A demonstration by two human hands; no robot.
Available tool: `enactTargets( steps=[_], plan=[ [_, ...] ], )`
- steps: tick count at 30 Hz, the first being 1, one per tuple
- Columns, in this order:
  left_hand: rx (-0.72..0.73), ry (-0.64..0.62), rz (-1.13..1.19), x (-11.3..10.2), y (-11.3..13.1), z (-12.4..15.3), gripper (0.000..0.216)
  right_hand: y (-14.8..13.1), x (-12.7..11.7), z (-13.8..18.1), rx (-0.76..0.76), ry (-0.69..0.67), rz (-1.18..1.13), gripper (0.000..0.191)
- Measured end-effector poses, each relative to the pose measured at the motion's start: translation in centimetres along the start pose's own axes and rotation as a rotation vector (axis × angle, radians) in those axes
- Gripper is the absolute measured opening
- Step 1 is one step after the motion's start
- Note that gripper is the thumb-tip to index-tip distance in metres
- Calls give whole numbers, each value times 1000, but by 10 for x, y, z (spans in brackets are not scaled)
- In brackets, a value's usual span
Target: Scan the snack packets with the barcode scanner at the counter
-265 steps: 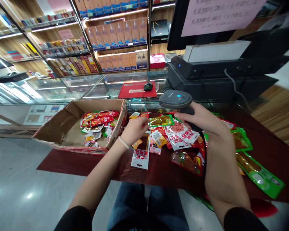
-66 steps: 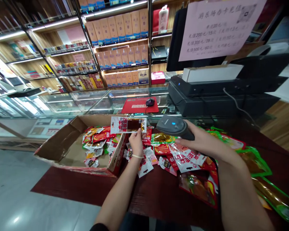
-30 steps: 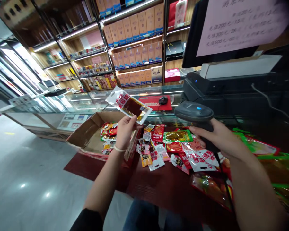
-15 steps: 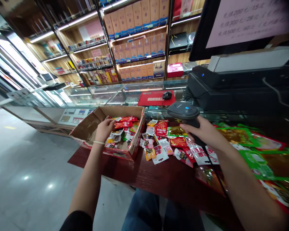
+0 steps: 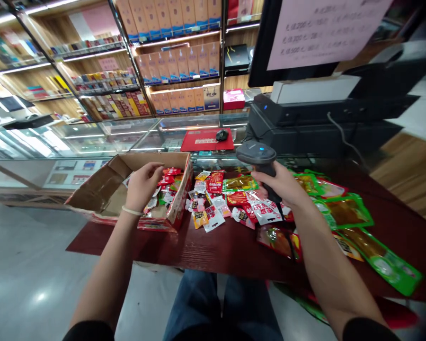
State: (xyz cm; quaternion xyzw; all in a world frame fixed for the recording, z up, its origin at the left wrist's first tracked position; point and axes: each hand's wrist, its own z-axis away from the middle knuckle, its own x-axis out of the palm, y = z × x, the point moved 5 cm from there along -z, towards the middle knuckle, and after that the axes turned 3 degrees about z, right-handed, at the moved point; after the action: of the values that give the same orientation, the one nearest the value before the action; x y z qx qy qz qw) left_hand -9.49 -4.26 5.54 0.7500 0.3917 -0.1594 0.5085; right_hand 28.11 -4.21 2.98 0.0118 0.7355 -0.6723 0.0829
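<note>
— Cardboard under your left hand [image 5: 142, 185], is it?

— Yes, my left hand hangs over the open cardboard box [image 5: 92, 189], fingers loosely curled above the snack packets inside [image 5: 166, 182]; I cannot tell whether they pinch anything.

— And the right?

— My right hand [image 5: 280, 187] is wrapped tight round the grip of the black barcode scanner [image 5: 257, 155], held upright above the loose packets [image 5: 234, 203] on the dark red table [image 5: 227, 248], just right of the box.

— Beyond it?

— Green pouches [image 5: 344, 213] at my right, the till [image 5: 305, 123] behind.
</note>
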Motion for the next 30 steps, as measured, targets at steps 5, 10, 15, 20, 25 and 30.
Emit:
enactTargets(
  steps=[5, 10, 15, 20, 25, 30],
  plan=[
    [276, -144, 35, 52, 81, 21, 28, 13, -43, 29, 50, 186, -11, 39],
    [496, -362, 214, 145, 125, 55, 23, 37, -79, 80, 67, 375, -44, 40],
    [635, -545, 202, 236, 151, 88, 31, 57, -98, 122, 126, 501, -56, 38],
    [696, -628, 84, 297, 162, 109, 70, 61, -107, 145, 130, 588, -37, 37],
    [724, -593, -35, 314, 162, 136, 85, 68, -107, 152, 142, 595, -56, 37],
    [781, -549, 48, 299, 165, 156, 45, 74, -99, 149, 138, 603, -94, 42]
  ],
)
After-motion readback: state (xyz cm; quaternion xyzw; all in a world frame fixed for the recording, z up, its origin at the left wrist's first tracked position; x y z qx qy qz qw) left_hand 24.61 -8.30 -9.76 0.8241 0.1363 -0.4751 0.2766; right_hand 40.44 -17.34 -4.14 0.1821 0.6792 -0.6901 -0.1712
